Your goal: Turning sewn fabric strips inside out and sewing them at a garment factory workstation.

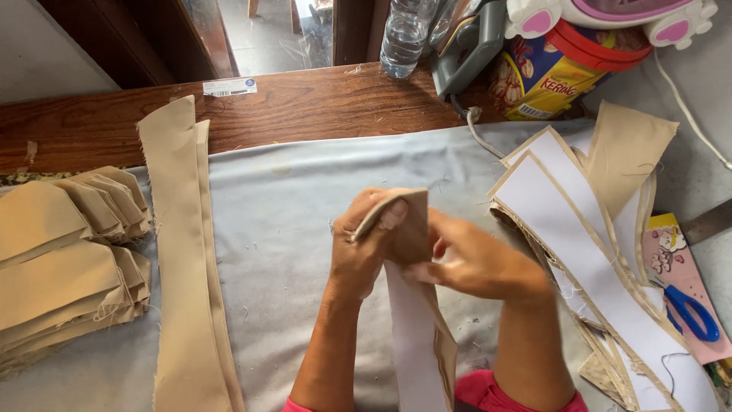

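From the head view, the left hand [364, 243] pinches the folded top end of a tan fabric strip [412, 305] with white lining, thumb pressed over the fold. The right hand [471, 263] closes its fingers on the same strip just beside the fold. The strip hangs toward the near edge of the grey cloth-covered desk [282, 221], around its middle. Long tan strips [183, 259] lie toward the left edge, beside stacks of folded tan pieces [65, 259]. More lined strips [602, 282] pile at the right edge, with blue-handled scissors [690, 311] beyond them. A clear bottle [404, 34] stands at the far edge.
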